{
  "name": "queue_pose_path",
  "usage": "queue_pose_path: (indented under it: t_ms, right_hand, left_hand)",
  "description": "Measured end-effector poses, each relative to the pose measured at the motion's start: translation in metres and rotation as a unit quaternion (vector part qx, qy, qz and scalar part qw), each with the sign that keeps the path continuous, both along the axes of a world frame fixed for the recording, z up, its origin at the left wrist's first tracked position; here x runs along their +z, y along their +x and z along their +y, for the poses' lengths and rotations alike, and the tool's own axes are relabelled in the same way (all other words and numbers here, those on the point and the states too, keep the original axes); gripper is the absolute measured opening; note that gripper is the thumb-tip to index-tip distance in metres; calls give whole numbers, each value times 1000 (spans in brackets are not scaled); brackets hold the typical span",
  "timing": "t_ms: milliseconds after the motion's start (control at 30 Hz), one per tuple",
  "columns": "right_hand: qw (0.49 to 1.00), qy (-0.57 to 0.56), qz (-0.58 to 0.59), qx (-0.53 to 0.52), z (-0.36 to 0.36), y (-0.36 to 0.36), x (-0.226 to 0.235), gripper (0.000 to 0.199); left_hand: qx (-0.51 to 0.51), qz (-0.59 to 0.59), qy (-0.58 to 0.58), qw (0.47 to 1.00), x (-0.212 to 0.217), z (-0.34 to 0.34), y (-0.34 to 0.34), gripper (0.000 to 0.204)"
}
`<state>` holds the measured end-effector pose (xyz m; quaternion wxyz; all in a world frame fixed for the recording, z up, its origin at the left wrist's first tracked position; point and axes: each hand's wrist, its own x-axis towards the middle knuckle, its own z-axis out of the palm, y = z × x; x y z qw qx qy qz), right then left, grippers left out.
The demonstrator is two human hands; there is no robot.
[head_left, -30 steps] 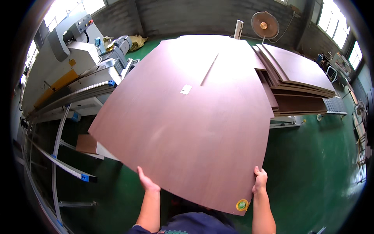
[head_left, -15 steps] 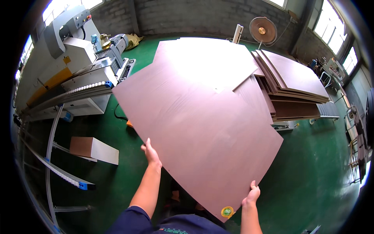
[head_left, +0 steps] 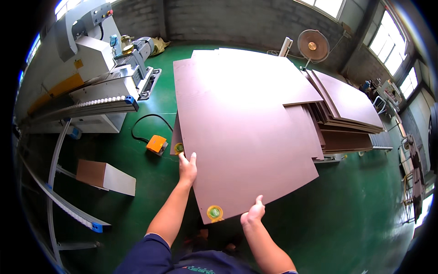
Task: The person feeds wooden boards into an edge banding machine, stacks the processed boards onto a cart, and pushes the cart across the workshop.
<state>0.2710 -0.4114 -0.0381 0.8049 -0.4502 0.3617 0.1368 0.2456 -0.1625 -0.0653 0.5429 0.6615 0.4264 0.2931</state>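
A large pinkish-brown flat panel (head_left: 242, 155) stretches out before me, its far part washed out by glare. My left hand (head_left: 187, 169) grips its left edge, thumb on top and fingers hidden below. On the near edge, my right hand (head_left: 253, 213) holds the panel the same way. A round yellow-and-green sticker (head_left: 214, 213) marks its near left corner. Beneath it, similar panels show at the left and right, one with another round sticker (head_left: 179, 148).
A stack of panels (head_left: 349, 98) lies at the right on a roller stand. At the left stand a grey-white machine (head_left: 91, 59) and a rail frame (head_left: 54, 169). An orange foot pedal (head_left: 157, 144) and a pale box (head_left: 119, 179) are on the green floor. Behind is a round fan (head_left: 313, 46).
The panel has turned, its stickered near corner swinging left and its left corner moving right and away. My right hand has moved left with it; the orange pedal is now uncovered.
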Motion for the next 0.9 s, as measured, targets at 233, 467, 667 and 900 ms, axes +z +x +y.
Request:
queue_pose_path:
  t_ms: [233,467,667,900]
  right_hand:
    - [915,84,7,394,64,-1,6,31]
    - [806,18,23,592,91,30,48,33]
    - [722,-444,-440,296,40,94,55,25]
    - [490,-737,-388,257,11,160,1,45]
  left_hand:
    - [-13,138,167,976,-7,137,14,63]
    - [-62,209,139,966,15,217,41,70]
    - [-56,247,116,960,8,202,8,72]
    - [-51,223,181,956,24,185,21,68]
